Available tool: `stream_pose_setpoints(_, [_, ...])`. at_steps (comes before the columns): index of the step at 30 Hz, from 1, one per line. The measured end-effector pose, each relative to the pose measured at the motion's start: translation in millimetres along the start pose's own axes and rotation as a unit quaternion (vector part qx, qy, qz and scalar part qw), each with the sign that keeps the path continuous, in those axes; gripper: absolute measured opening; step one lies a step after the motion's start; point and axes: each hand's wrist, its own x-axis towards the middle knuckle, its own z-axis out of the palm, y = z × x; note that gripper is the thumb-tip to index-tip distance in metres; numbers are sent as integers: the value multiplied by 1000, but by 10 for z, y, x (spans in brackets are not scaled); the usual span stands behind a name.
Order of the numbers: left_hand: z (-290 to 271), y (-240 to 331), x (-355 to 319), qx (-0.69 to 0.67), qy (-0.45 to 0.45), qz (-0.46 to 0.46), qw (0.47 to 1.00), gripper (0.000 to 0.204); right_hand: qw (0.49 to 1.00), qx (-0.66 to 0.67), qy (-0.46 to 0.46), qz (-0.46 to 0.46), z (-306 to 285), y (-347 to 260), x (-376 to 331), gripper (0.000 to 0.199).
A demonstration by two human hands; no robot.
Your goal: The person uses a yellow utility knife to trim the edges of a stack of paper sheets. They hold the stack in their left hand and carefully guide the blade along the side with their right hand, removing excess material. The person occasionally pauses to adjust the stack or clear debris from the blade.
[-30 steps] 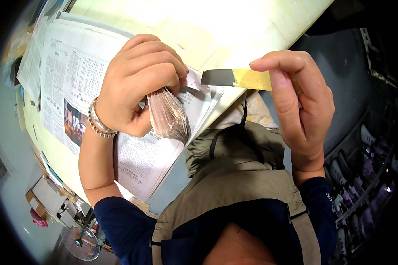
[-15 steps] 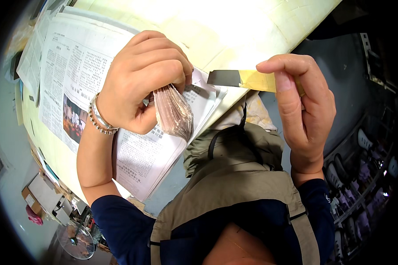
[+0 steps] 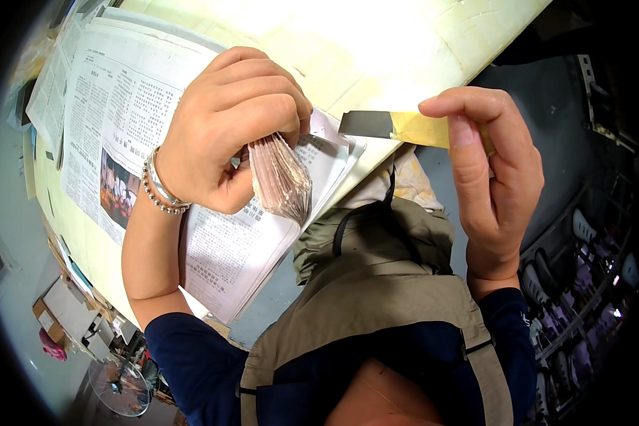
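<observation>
My left hand (image 3: 238,135) is closed around a thick bundle of thin brownish strips (image 3: 280,177). Their lower ends fan out below the fist, with pale, crusty edges. What the strips are made of I cannot make out. To the right, my right hand (image 3: 493,156) pinches a flat dark metal blade (image 3: 366,124) by its yellow-wrapped handle (image 3: 420,129), between thumb and index finger. The blade points left toward the bundle but stays apart from it. Under my left hand, open newspaper sheets (image 3: 213,263) lie stacked on the pale table.
The pale yellow table (image 3: 405,50) stretches away ahead, its right edge running diagonally. More newspapers (image 3: 50,106) lie at the left. A fan (image 3: 119,383) and boxes (image 3: 60,316) stand at the lower left; a dark rack (image 3: 575,298) fills the right side.
My right hand has shifted slightly to the right with the blade. My left hand and the bundle are almost where they were.
</observation>
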Motion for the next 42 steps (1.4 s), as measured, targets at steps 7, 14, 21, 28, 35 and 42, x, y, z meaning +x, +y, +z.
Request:
stream_pose_setpoints(7, [1,4,-5,-1,2,1,1000,23,1000,-20,1,-6,-3,4,1,17])
stream_pose_setpoints(14, [9,4,6,-2,6,2,1000,23,998,18,52,-1,20,-9,11,18])
stream_pose_setpoints(21, [-15,51,47,-5,6,3,1000,20,981,-121,35,-145,307,197,51,12])
stream_pose_setpoints(28, [-21,55,25,4,10,6,1000,20,981,-139,76,-112,628,125,-21,12])
stream_pose_setpoints(35, [-13,29,-12,18,8,12,1000,23,991,-101,71,-58,664,200,-16,8])
stream_pose_setpoints(42, [-5,38,-17,16,7,6,1000,22,994,-78,57,-46,652,211,-17,9])
